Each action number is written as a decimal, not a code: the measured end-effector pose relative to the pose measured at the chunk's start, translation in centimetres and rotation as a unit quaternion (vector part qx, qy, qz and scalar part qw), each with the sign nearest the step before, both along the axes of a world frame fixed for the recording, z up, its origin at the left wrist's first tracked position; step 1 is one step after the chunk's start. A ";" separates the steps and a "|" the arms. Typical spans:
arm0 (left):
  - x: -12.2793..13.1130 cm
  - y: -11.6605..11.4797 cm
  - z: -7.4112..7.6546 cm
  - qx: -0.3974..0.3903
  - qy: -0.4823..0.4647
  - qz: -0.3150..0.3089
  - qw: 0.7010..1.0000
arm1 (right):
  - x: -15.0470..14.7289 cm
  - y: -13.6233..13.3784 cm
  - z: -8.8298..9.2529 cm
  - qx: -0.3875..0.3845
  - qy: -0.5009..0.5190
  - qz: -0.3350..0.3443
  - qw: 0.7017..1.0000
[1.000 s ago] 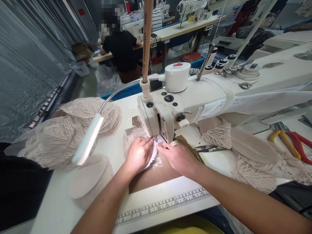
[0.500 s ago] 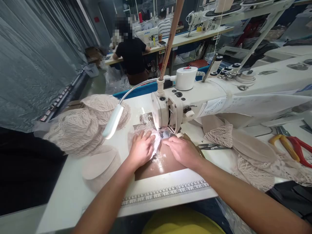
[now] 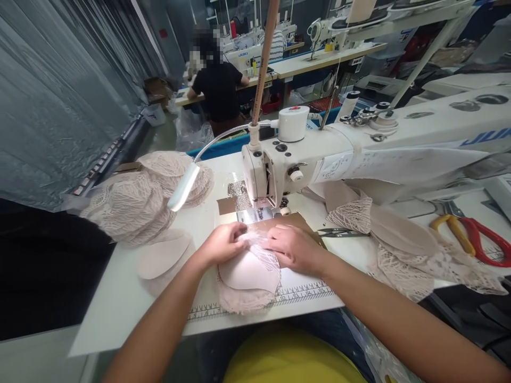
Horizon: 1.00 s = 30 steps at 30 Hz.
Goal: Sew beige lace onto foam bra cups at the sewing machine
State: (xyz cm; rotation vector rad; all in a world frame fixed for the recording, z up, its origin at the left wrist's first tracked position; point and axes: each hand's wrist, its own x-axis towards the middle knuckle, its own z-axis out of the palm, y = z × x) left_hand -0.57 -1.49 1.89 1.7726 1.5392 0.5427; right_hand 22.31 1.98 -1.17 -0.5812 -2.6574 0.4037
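A pale pink lace cup piece (image 3: 249,274) with a smooth lining lies in front of the sewing machine (image 3: 261,178), its lower part over the printed ruler on the table edge. My left hand (image 3: 224,242) pinches its upper left edge between thumb and fingers. At its upper right, my right hand (image 3: 293,249) is closed with curled fingers gripping the lace; the fingertips are partly hidden. Both hands are on the near side of the presser foot, apart from it. A bright lamp (image 3: 184,187) lights the sewing area.
Stacked lace cups (image 3: 128,205) stand at the left, with a loose cup piece (image 3: 165,255) nearer. Thread snips (image 3: 345,233), more lace pieces (image 3: 403,271) and red-and-yellow-handled scissors (image 3: 485,242) lie at the right. A person (image 3: 217,90) sits at another machine beyond.
The lace cup has come out from beside the needle toward me and now lies spread at the table's front. Both hands moved nearer; my right hand has closed on the lace.
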 end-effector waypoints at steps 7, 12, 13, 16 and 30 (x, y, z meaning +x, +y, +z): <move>0.1 1.2 1.3 -0.215 -0.195 -0.066 0.955 | 0.0 0.0 0.0 -0.009 -0.027 -0.007 1.000; -1.0 1.6 0.9 -0.164 -0.328 0.014 0.930 | 0.0 0.1 -0.2 -0.011 -0.017 -0.003 1.000; -1.5 1.6 0.7 -0.141 -0.341 0.044 0.928 | 0.0 0.1 -0.3 -0.011 -0.018 -0.004 1.000; -3.0 1.4 0.4 -0.060 -0.333 0.115 0.934 | 0.0 0.2 -0.4 -0.013 -0.024 -0.008 1.000; 4.0 -2.4 -0.2 0.166 0.167 -0.156 0.959 | 0.1 0.4 -0.4 -0.004 0.015 -0.122 0.992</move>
